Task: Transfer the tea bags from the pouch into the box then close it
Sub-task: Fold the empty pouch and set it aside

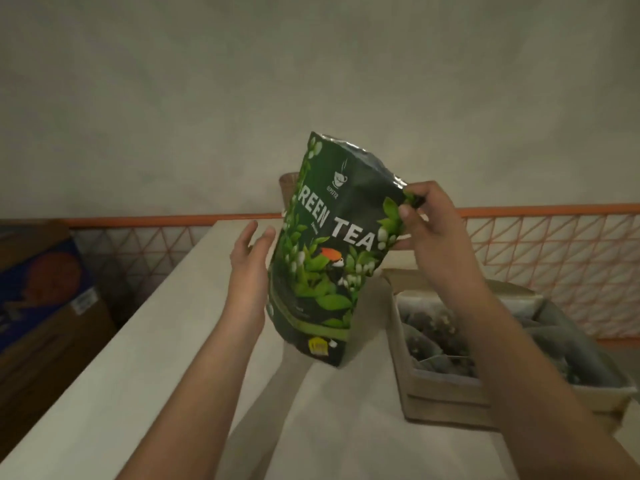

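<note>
A dark green pouch (329,247) printed "GREEN TEA" hangs upright and slightly tilted above the table. My right hand (424,220) pinches its upper right edge and holds it up. My left hand (251,258) is just left of the pouch with fingers spread, not clearly touching it. To the right an open cardboard box (446,393) sits on the table with several grey-green tea bags (436,334) inside. My right forearm crosses over the box and hides part of it.
A pale table (145,358) runs away from me toward an orange mesh railing (554,258). A brown container (289,188) peeks out behind the pouch. Cardboard cartons, one blue-printed (38,289), stand on the floor at left.
</note>
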Motion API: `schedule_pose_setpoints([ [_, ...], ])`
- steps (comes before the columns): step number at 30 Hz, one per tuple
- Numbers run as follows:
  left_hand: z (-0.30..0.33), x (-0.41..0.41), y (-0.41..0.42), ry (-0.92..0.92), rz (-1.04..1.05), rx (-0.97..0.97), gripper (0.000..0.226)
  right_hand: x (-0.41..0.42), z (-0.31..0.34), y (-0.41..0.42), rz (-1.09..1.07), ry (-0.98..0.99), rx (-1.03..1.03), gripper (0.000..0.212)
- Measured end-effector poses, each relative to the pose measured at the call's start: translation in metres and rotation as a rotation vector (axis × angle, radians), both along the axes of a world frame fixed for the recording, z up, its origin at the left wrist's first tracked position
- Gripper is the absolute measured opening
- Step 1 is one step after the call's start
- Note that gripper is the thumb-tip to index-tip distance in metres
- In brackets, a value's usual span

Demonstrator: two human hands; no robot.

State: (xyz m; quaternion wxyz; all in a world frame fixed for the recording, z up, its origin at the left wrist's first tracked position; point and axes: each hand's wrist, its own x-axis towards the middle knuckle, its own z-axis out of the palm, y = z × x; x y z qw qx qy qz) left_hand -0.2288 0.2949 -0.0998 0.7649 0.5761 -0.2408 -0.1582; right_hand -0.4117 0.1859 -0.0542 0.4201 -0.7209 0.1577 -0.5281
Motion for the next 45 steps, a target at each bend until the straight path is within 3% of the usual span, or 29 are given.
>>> schedule_pose_setpoints([
  [4, 0.0, 0.022, 0.013, -0.175, -0.027, 0.16, 0.046, 0.016, 0.014, -0.005, 0.149, 0.043, 0.048, 0.029],
  [7, -0.005, 0.024, 0.025, -0.199, -0.095, 0.203, 0.041, 0.03, 0.019, 0.0, 0.249, -0.015, 0.163, 0.03],
  [13, -0.024, 0.034, 0.039, -0.114, 0.045, 0.158, 0.035, 0.061, -0.002, 0.029, 0.02, -0.101, 0.215, 0.032],
  [18, -0.034, 0.053, 0.039, -0.161, 0.239, 0.25, 0.041, 0.08, -0.046, 0.062, -0.028, -0.01, 0.286, 0.058],
  [21, -0.045, 0.062, 0.039, -0.212, 0.283, 0.315, 0.042, 0.089, -0.068, 0.065, -0.115, 0.176, 0.247, 0.035],
  [28, -0.064, 0.078, 0.049, -0.216, 0.376, 0.424, 0.042, 0.11, -0.09, 0.058, -0.08, 0.232, 0.338, 0.029],
  [30, -0.065, 0.082, 0.052, -0.225, 0.399, 0.457, 0.041, 0.112, -0.095, 0.057, -0.049, 0.283, 0.337, 0.041],
  [33, -0.069, 0.091, 0.053, -0.235, 0.414, 0.527, 0.041, 0.114, -0.103, 0.066, 0.001, 0.478, 0.245, 0.08],
  [35, -0.073, 0.099, 0.052, -0.216, 0.405, 0.548, 0.042, 0.113, -0.108, 0.077, 0.014, 0.537, 0.154, 0.09],
  [42, -0.075, 0.106, 0.052, -0.24, 0.452, 0.573, 0.042, 0.106, -0.108, 0.09, 0.068, 0.275, 0.182, 0.078],
  [45, -0.074, 0.105, 0.051, -0.27, 0.481, 0.558, 0.041, 0.106, -0.108, 0.083, 0.185, 0.257, 0.255, 0.07],
])
